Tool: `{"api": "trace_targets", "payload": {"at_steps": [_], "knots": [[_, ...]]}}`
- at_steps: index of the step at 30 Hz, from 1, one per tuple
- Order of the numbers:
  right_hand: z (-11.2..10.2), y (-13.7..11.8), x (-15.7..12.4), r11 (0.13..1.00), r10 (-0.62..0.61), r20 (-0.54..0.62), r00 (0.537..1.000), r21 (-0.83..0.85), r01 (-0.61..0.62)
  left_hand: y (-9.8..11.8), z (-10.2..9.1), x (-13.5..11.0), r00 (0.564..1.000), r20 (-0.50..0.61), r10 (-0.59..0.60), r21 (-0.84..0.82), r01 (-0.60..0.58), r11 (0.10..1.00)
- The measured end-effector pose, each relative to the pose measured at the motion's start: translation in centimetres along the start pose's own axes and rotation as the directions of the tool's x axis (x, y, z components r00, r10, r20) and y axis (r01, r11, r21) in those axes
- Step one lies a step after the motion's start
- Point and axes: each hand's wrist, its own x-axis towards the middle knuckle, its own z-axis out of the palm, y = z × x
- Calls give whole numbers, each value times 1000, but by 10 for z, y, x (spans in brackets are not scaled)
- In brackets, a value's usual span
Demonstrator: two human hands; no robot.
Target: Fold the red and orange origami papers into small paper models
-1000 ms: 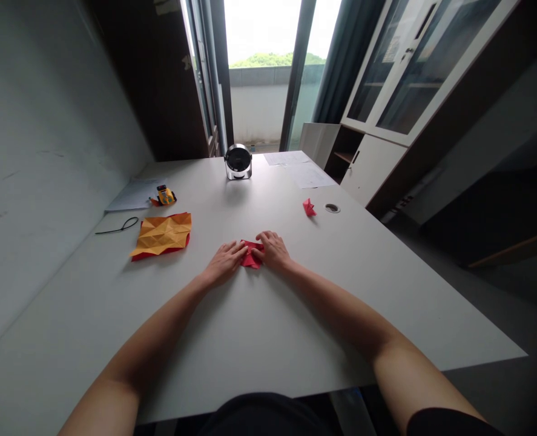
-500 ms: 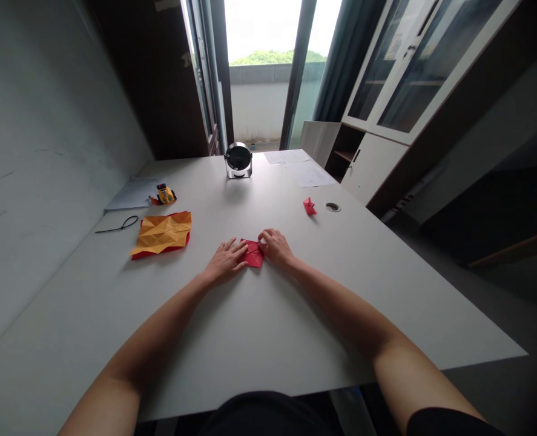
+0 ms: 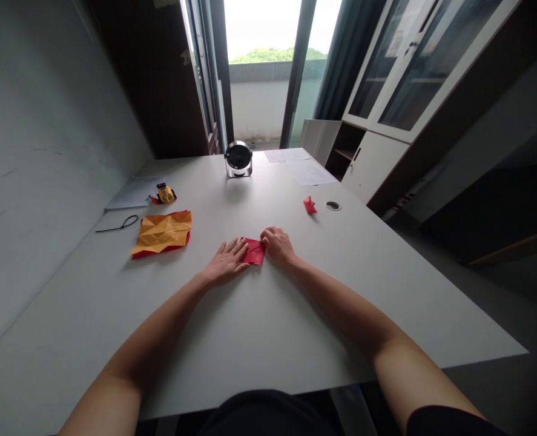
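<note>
Your red paper [image 3: 252,251] lies on the counter [image 3: 259,339] at its middle, between your 2 hands. It is already folded down to a small, flat, roughly 4-cornered packet with several creases across its top, so I judge the folding well begun. It is still flat, though, unlike the small red folded figure [image 3: 310,205] that stands far to the right, so more shaping seems to be left.

Your left hand [image 3: 225,263] rests flat with the fingers stretched out, the tips on the packet's left edge. Your right hand [image 3: 278,245] has its fingers bent, the tips pressing on the right corner. Neither hand closes around the paper; both only press it down.

The paper looks thin, matte and crisp, and it holds sharp edges. The counter is smooth, pale and plain. To the left lies an orange creased sheet [image 3: 163,231], its surface ridged in a grid of triangles, with a red sheet showing under its near edge. Beyond it are a thin black looped tie [image 3: 120,224], a small yellow toy [image 3: 165,194] and a round metal-rimmed fan [image 3: 238,160].
</note>
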Motion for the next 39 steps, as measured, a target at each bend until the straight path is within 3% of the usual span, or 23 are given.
{"api": "trace_targets", "payload": {"at_steps": [8,14,20,23,27,31,35,39], "knots": [[1,-5,-2,999,-16,-24,1000,-49,15,7,-5,-1,997,80,-5,28,3,1000],[4,-9,-1,1000,-5,-15,1000,-30,5,8,-2,-2,999,9,-34,-5,34,999],[7,-8,2,981,20,-17,1000,195,-16,5,0,-2,998,-55,-29,-68,25,997],[7,-12,1,929,60,20,998,364,-63,4,-4,-1,986,-164,-27,-118,8,993],[7,-16,-1,862,87,30,996,499,-91,4,-12,-2,940,-331,-77,-241,-6,971],[7,-17,-1,806,128,4,992,582,-106,4,-16,-3,887,-430,-170,-364,3,932],[6,-18,0,769,133,-48,990,635,-73,3,-16,-2,859,-422,-289,-483,57,874],[5,-18,0,753,129,-84,988,657,-42,1,-16,-2,885,-341,-318,-583,66,810]]}}
